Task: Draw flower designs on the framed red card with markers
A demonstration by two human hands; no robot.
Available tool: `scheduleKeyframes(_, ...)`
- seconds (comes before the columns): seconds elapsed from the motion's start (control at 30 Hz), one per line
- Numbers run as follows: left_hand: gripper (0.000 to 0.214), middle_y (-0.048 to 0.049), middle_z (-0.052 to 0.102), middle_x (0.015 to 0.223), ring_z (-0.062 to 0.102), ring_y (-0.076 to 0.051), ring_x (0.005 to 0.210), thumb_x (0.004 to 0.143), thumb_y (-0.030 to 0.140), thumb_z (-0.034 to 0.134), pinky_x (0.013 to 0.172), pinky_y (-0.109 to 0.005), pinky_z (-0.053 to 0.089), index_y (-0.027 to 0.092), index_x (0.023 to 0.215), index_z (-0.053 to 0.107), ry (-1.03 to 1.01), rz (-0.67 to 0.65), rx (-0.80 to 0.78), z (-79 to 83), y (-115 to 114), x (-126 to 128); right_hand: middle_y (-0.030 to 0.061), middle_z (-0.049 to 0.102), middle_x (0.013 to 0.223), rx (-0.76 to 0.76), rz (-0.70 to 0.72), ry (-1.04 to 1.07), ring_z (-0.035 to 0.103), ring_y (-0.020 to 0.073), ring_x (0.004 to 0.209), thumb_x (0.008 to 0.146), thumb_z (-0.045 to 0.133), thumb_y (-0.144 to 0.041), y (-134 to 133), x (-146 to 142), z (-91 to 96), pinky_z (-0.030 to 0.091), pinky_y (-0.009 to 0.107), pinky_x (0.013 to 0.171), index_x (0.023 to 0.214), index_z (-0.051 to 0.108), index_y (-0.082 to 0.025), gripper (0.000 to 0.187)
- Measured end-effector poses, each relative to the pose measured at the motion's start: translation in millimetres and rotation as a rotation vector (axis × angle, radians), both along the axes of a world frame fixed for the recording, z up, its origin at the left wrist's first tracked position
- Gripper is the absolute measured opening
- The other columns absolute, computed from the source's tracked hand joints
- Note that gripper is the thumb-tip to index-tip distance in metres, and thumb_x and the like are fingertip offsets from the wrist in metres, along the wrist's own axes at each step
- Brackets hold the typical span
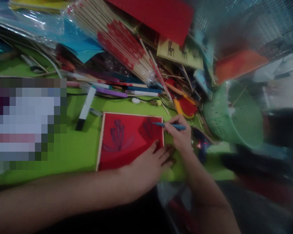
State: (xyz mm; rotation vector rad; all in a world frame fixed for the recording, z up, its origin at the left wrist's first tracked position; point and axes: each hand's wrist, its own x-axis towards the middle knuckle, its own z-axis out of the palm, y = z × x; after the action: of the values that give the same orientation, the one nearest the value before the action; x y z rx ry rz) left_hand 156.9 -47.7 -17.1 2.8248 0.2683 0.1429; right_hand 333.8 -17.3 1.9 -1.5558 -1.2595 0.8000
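Note:
A red sheet (129,130) edged with thin pale sticks lies on the green table top (80,152). Two dark flower drawings show on it, one at the left and one at the upper right. In my right hand (182,136) is a blue pen (173,126), its tip at the right-hand flower. My left hand (148,162) rests with fingers spread over the sheet's lower right part and its edge. The sheet's lower edge is hidden behind my left forearm. A white marker (86,107) with a black end lies left of the sheet.
Behind the sheet are several pens, orange-handled scissors (180,109) and a bundle of wooden sticks (119,39) in clear wrap. A yellow card (178,53) with chair pictures leans among them. At the right stands a green basket (215,117). A pixelated patch covers the left side.

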Motion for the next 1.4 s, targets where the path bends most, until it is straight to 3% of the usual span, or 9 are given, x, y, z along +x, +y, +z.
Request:
scheduleKeyframes(1.0,0.059,-0.0133,0.051,0.165,0.047,-0.032,0.151,0.095,0.04,0.07,0.124,-0.055,0.035,0.024,0.151,0.059,-0.084,0.035,0.02,-7.4,-3.0,-0.4,-0.0037,0.067,0.065,-0.041,-0.004,0.017,0.061,0.0129,0.057,0.08,0.079,-0.036,0.6,-3.3,4.7,0.051,0.026,0.058,0.077,0.064,-0.023,0.02)
scheduleKeyframes(1.4,0.063,-0.0153,0.048,0.166,0.046,-0.034,0.151,0.096,0.041,0.071,0.122,-0.058,0.036,0.022,0.154,0.056,-0.024,0.007,-0.011,-0.2,0.2,-0.4,-0.0038,0.068,0.067,-0.021,0.006,0.045,0.063,0.0131,0.059,0.083,0.081,-0.036,0.1,-2.2,2.5,0.053,0.028,0.06,0.078,0.065,-0.023,0.021)
